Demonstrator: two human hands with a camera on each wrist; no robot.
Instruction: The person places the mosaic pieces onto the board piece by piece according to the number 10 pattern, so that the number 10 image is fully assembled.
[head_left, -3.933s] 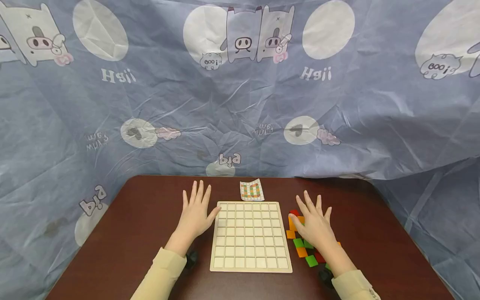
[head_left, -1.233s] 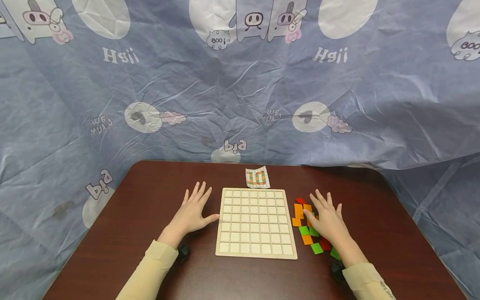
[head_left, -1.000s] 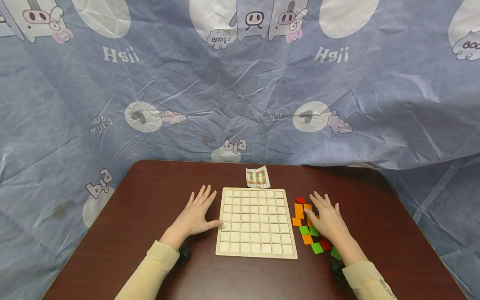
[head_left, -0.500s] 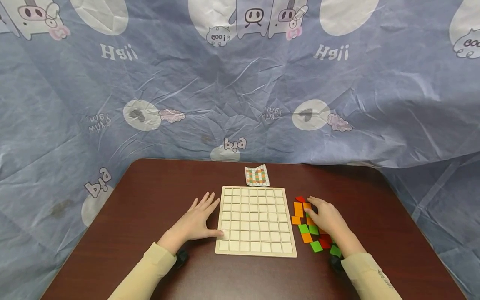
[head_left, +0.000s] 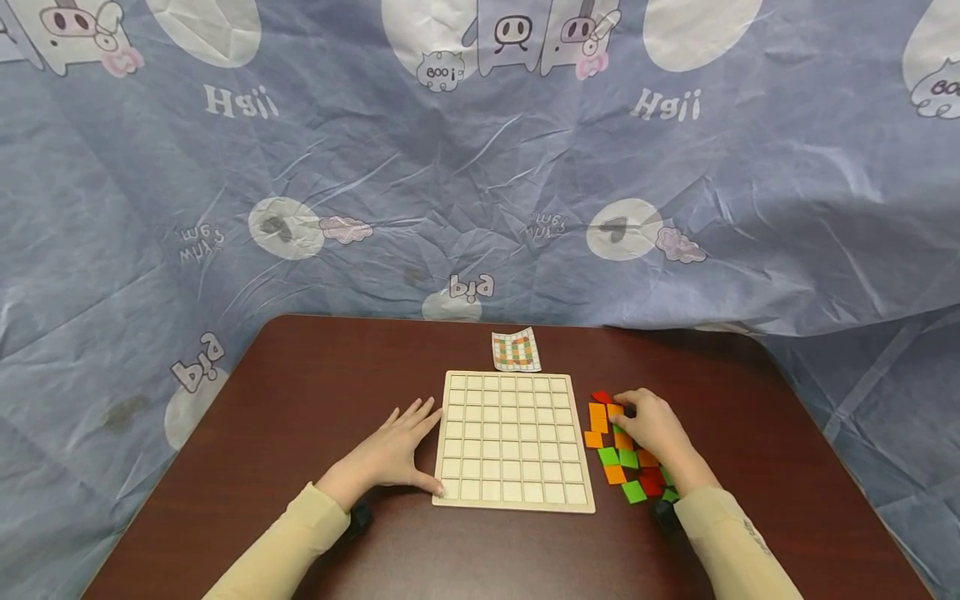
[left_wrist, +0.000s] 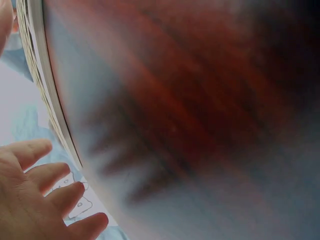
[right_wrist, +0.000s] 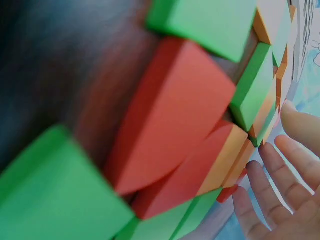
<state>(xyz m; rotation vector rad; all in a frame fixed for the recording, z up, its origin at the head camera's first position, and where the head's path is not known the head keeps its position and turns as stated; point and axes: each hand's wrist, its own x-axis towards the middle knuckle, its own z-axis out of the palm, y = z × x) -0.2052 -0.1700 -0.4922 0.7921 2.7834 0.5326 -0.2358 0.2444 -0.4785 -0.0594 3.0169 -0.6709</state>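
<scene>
A pale wooden grid board [head_left: 513, 442] lies in the middle of the head view, its squares bare. My left hand [head_left: 393, 454] is spread beside it; the thumb touches the lower left corner and the index fingertip is at the left edge. To the board's right lie several blocks: orange ones [head_left: 597, 417], green ones [head_left: 633, 492] and red ones. My right hand [head_left: 660, 429] is bent over the far blocks, thumb and index fingertips on either side of an orange block [head_left: 615, 411]. In the right wrist view a red block [right_wrist: 175, 115] with a curved edge is close; thumb and fingers stand apart.
A small paper card [head_left: 516, 350] with a coloured grid pattern lies just beyond the board. The dark brown table [head_left: 337, 358] has rounded far corners. A blue-grey printed cloth [head_left: 420, 183] hangs behind it. Black wrist devices show under both forearms.
My left hand has slid down along the board's left edge, its thumb now at the corner. My right hand's fingers have bent down towards the orange blocks. The view has tilted downward since the oldest frame.
</scene>
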